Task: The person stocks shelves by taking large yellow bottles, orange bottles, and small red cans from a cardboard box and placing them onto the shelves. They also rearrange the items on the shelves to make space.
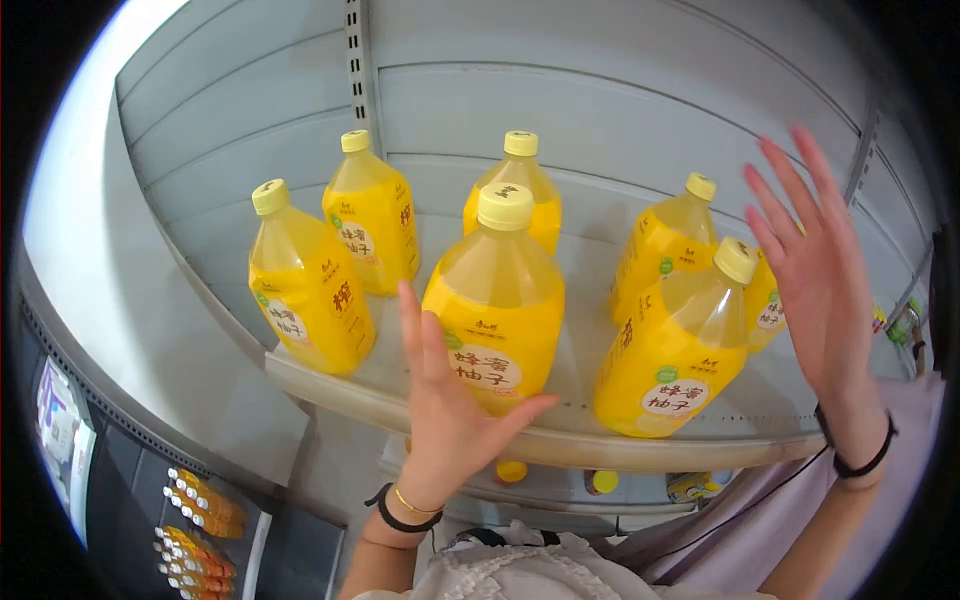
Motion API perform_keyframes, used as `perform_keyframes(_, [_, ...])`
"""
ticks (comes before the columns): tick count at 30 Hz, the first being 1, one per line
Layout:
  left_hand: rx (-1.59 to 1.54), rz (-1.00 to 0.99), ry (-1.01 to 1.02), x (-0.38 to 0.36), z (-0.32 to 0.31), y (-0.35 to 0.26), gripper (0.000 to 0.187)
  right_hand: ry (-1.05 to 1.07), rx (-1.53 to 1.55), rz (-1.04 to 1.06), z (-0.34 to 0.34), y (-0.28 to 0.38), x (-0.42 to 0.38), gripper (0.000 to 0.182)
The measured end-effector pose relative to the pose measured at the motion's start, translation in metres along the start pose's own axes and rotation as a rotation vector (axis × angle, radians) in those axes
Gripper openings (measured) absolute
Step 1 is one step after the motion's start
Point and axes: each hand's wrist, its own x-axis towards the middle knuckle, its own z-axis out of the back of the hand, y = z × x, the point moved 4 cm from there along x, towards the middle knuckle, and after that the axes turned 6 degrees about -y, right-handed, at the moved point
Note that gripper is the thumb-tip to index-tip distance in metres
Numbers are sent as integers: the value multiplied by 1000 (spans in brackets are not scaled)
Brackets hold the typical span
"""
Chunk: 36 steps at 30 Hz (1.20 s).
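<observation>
My left hand [450, 415] is spread in front of a large yellow juice bottle [495, 310] with a pale yellow cap, at the middle of the shelf. Its fingers point up along the bottle's left side and its thumb reaches across below the label; nothing is gripped. Raised at the right, my right hand [825, 270] has its fingers apart and holds nothing. Closest to it is the front right juice bottle [675, 350], and another bottle [765, 310] is partly hidden behind the hand. All the bottles stand upright.
Two more juice bottles [305, 290] stand at the left of the shelf [580, 365], others at the back. A ridged front lip [680, 455] edges the shelf. Bottle caps show on a lower shelf, and smaller orange bottles [195, 540] stand low at the left.
</observation>
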Motion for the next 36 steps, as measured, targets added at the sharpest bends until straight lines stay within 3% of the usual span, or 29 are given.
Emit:
perform_keyframes(2, [9, -21, 13, -1, -1, 0, 124, 92, -23, -80, -22, 2, 16, 63])
perform_keyframes(7, [69, -3, -23, -12, -6, 10, 120, 509, -575, -381, -65, -11, 58, 77])
perform_keyframes(16, [129, -38, -73, -11, -2, 7, 101, 669, -925, -634, -108, -49, 72, 94])
perform_keyframes(20, [83, -47, -97, -11, -2, 12, 100, 641, -901, -703, -115, -81, 84, 95])
perform_keyframes(23, [69, 0, -53, -11, -1, 14, 98, 679, -774, -873, -114, -112, 94, 93])
perform_keyframes(25, [69, -109, -82, -9, 0, 13, 109, 862, -553, -895, -130, -117, 87, 74])
perform_keyframes(26, [73, -98, -93, -9, 1, 14, 109, 759, -534, -922, -136, -113, 81, 59])
perform_keyframes(29, [39, -77, -75, -7, 6, 13, 109, 854, -577, -815, -145, -123, 83, 55])
perform_keyframes(31, [22, -83, -79, -6, 8, 13, 109, 826, -589, -800, -139, -125, 88, 57])
perform_keyframes(33, [17, -84, -75, -6, 8, 14, 109, 680, -519, -830, -137, -126, 91, 79])
perform_keyframes(36, [16, -99, -75, -4, 9, 15, 110, 670, -580, -756, -139, -127, 91, 77])
